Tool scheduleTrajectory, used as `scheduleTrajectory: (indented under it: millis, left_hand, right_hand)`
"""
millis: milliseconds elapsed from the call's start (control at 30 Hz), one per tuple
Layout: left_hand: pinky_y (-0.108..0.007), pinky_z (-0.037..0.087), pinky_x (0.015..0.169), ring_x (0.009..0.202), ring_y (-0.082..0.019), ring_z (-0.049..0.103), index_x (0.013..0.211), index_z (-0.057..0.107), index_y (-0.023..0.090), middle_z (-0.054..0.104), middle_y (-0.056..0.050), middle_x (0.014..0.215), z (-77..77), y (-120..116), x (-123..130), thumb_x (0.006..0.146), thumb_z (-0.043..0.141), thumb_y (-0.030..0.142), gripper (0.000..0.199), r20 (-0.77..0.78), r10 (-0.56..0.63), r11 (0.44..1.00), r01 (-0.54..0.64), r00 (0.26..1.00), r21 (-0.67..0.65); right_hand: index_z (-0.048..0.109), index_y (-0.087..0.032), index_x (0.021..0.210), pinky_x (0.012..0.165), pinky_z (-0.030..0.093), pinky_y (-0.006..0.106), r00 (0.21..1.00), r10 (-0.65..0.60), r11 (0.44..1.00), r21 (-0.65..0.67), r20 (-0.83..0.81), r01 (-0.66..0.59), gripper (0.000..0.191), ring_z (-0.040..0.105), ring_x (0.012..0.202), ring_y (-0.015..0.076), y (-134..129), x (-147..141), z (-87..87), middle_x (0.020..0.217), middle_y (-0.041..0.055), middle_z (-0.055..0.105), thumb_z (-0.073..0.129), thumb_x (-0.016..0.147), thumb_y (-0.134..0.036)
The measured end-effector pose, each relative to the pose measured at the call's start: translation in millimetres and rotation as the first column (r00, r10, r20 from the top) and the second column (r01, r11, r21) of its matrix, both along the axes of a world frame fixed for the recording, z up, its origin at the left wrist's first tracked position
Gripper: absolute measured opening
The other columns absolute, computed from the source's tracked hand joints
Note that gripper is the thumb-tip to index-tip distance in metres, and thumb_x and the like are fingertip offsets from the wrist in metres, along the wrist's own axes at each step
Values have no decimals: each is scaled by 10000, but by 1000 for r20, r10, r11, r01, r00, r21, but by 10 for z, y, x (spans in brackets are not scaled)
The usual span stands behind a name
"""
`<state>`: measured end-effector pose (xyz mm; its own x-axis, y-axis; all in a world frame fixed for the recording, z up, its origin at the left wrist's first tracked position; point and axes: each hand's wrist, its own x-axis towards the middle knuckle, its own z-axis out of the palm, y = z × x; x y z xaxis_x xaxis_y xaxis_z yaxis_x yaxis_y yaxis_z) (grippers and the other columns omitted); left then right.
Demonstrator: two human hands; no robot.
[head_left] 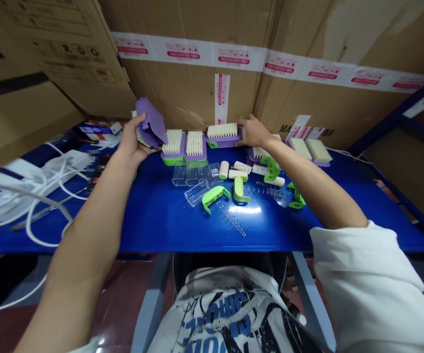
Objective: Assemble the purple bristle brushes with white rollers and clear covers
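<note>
My left hand [133, 139] is closed around a purple scrub brush [151, 122], raised and tilted at the back left with its bristles toward the palm. At the back centre, my right hand [255, 131] grips the right end of another brush [222, 136], purple with a green tip, its pale bristles facing up. Between the hands, two brushes [183, 146] lie side by side, bristles up. In front of them are clear plastic pieces [191, 174], white rollers [224, 170], green curved handles [215, 196] and thin springs [236, 223].
More brushes [309, 149] lie at the back right, partly behind my right forearm. White cables [37, 211] and a power strip cover the left side of the blue table [167, 225]. Tall cardboard [189, 93] stands along the back edge, and a cardboard flap leans in from the left.
</note>
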<state>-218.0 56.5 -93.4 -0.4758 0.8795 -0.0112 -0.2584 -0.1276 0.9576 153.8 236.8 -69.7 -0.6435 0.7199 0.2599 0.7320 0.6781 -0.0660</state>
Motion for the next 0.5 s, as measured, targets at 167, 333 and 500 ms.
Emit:
scheduleTrajectory:
  millis: [167, 333, 500]
  left_hand:
    - [-587, 590, 1177, 1356, -383, 702, 1083, 743, 270, 830, -1, 918, -62, 65, -58, 554, 985, 689, 717, -32, -12, 999, 13, 999, 37]
    - [-612, 574, 1205, 1380, -402, 693, 1033, 771, 297, 851, -8, 943, -151, 156, -65, 478, 1028, 718, 743, -5, -8, 998, 9, 1000, 68]
    - [-531, 573, 1173, 1462, -364, 656, 1069, 726, 270, 840, 1, 1055, -164, 181, -7, 566, 1010, 719, 732, -45, 33, 993, -27, 998, 114]
  right_hand:
    - [787, -36, 1408, 1255, 534, 660, 992, -105, 994, 41, 75, 102, 779, 654, 1470, 541, -175, -155, -95, 1464, 331, 740, 1092, 790, -399]
    - [732, -57, 1451, 1245, 474, 771, 990, -118, 990, 85, 71, 112, 782, 652, 1436, 553, -247, -96, -206, 1597, 362, 642, 1004, 883, -520]
    - [688, -88, 1472, 1242, 452, 786, 998, -62, 996, 62, -8, 63, 851, 567, 1496, 556, -318, 75, -38, 1546, 333, 663, 883, 946, -728]
